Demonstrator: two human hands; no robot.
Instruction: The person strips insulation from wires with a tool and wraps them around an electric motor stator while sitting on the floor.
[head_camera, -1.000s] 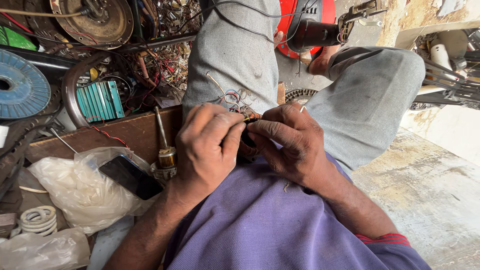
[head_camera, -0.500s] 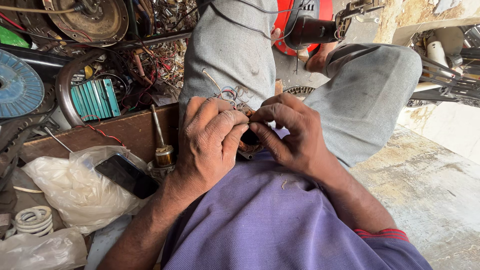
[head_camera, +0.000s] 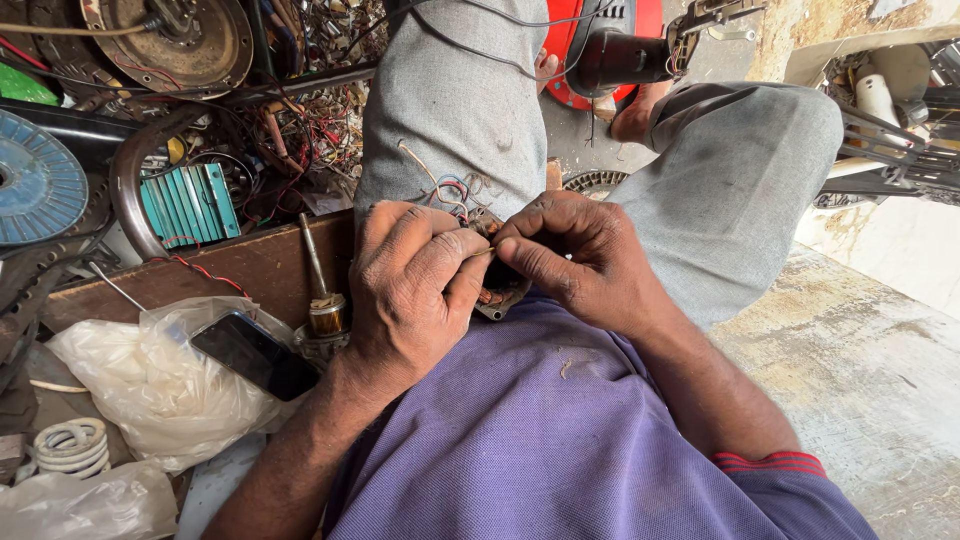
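Both hands are closed together on a small wound coil part (head_camera: 497, 290) held in the lap, just above the purple shirt (head_camera: 560, 440): the left hand (head_camera: 415, 285) wraps it from the side with fingers curled, and the right hand (head_camera: 575, 255) pinches at its top, thumb and forefinger meeting over what looks like a thin wire. As a judgement, the work is mid-way: loose coloured wires (head_camera: 450, 190) stick out of the part beyond the left hand, unfastened, so the fine wiring seems unfinished (how much of the winding is done is hidden under the fingers). To the left of the part, a brass-tipped tool (head_camera: 322, 300) stands on a wooden board (head_camera: 250, 265); further left a dark phone (head_camera: 255, 355) lies on a clear plastic bag (head_camera: 150, 390). Beyond the board lie a teal finned block (head_camera: 190, 205) and tangled scrap wire. The raised grey-trousered knees (head_camera: 720, 190) crowd the part on both sides.
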